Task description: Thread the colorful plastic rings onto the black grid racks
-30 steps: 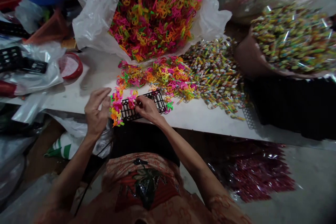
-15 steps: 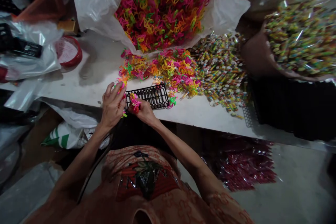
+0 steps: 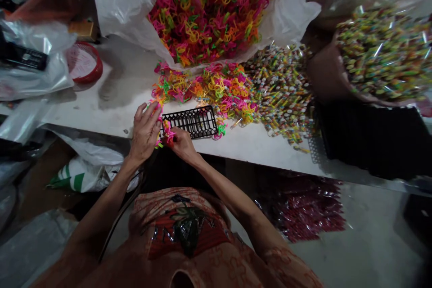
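A black slotted plastic frame [image 3: 199, 122] lies slightly tilted along the table's front edge. At its left end my left hand [image 3: 143, 132] rests with fingers stretched out, beside small pink and yellow plastic pieces; its thumb is partly hidden. My right hand [image 3: 183, 145] is closed over the frame's lower left part, its fingertips on bright pink looped plastic pieces [image 3: 168, 134]. The exact grip is hidden behind the fingers. Just beyond the frame spreads a loose pile of neon looped pieces [image 3: 219, 85], some touching its right end.
A large white plastic bag [image 3: 130, 4] full of neon pieces stands behind. To the right lie many small printed tubes [image 3: 283, 94], a pink tub [image 3: 324, 67] of more tubes, and stacked black frames [image 3: 374, 139]. A red round container [image 3: 96, 69] sits at left on the white table [image 3: 111, 112].
My right hand has shifted slightly left with the pink pieces, closer to my left hand. My left hand stays at the frame's end. The view has turned a little.
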A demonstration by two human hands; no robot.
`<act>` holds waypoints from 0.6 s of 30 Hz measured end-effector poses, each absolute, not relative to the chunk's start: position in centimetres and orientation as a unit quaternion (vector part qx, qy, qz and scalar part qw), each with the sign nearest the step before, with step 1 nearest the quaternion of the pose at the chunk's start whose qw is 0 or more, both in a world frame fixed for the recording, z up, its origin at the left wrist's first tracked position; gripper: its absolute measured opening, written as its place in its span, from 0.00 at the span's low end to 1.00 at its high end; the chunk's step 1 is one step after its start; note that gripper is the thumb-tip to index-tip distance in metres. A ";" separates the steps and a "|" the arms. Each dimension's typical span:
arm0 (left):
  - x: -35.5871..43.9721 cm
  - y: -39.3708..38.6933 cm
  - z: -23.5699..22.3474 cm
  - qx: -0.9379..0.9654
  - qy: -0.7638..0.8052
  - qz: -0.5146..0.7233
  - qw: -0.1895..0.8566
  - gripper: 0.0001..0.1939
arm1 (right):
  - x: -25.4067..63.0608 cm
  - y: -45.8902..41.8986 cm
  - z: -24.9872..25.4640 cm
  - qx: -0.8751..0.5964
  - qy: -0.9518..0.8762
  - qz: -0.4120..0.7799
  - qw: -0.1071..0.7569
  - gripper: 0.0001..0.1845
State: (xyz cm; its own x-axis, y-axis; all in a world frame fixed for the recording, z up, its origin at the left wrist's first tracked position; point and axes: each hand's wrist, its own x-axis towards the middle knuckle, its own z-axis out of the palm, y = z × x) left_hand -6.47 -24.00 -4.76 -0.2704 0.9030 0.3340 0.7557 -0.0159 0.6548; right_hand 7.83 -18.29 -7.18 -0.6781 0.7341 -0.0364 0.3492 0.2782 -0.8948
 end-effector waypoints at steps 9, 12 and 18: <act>-6.3 -24.0 -4.6 0.593 0.703 0.380 0.096 0.26 | 8.0 -18.1 -6.6 -0.349 -0.829 0.421 0.118 0.06; -6.3 -24.0 -4.7 0.595 0.701 0.380 0.104 0.26 | 7.9 -17.7 -6.3 -0.327 -0.841 0.420 0.099 0.06; -6.3 -24.1 -4.6 0.597 0.697 0.379 0.116 0.25 | 8.0 -17.0 -6.0 -0.346 -0.824 0.440 0.088 0.06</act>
